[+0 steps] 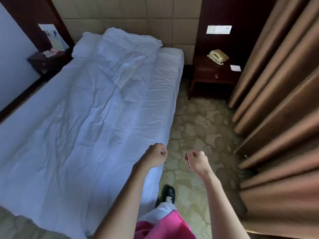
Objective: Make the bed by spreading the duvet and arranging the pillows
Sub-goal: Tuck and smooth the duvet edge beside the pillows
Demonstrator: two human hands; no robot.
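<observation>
Clothing: nearest to us we see a pink garment (pixel 165 228) at the bottom edge, and beyond it a pale trouser leg (pixel 159 212) ending in a black shoe (pixel 168 192) on the carpet.
Left hand (pixel 154 156): we see it as a fist over the near right edge of the bed, fingers curled in; we cannot make out anything gripped in it.
Right hand (pixel 196 162): we see it likewise curled shut, above the carpet just beside the bed, a little apart from the other hand, with nothing visible in it.
Carpet (pixel 198 128): we note a green and cream flower pattern, running between the bed and the curtains.
Duvet (pixel 72 128): we find it white and creased, covering most of the bed, its upper right part bunched and folded back towards the left.
Sheet (pixel 165 78): we see a bare strip of it along the right side, uncovered near the head end.
Curtains (pixel 279 100): brown, in heavy folds at our right.
Pillow (pixel 84 45): we see one white pillow at the head end, left side, partly under the bunched duvet.
Right nightstand (pixel 207 75): dark wood, carrying a beige telephone (pixel 218 56) and a white card (pixel 235 68).
Left nightstand (pixel 46 61): dark, with papers we cannot read.
Headboard (pixel 138 16): beige padded squares behind the bed.
</observation>
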